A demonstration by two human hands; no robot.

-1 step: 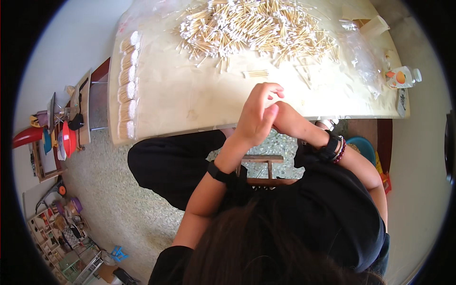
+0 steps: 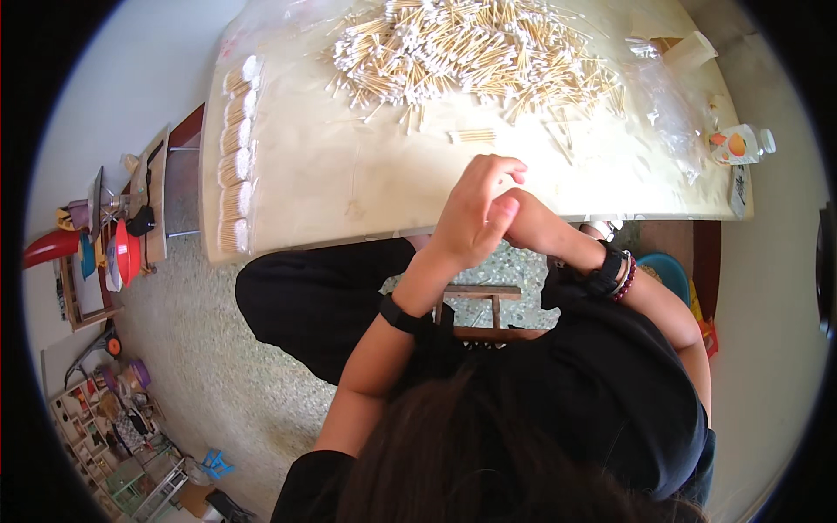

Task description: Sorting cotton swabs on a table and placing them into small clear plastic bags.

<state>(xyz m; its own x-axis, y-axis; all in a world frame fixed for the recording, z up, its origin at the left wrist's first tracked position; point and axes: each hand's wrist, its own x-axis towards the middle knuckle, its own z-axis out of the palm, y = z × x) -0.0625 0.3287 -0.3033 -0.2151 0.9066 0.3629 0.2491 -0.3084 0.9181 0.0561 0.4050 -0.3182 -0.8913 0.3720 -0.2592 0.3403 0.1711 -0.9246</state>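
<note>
Both hands meet over the near edge of the pale table (image 2: 349, 192). The left hand (image 2: 471, 213) lies on top, fingers curled around the right hand (image 2: 521, 213), which is closed beneath it; whether either grips anything I cannot tell, since the fingers hide it. The big heap of cotton swabs (image 2: 471, 52) sits at the table's far side, well apart from the hands (a small loose bundle (image 2: 475, 135) lies nearer). Packed swab bundles (image 2: 235, 157) line the table's left edge.
</note>
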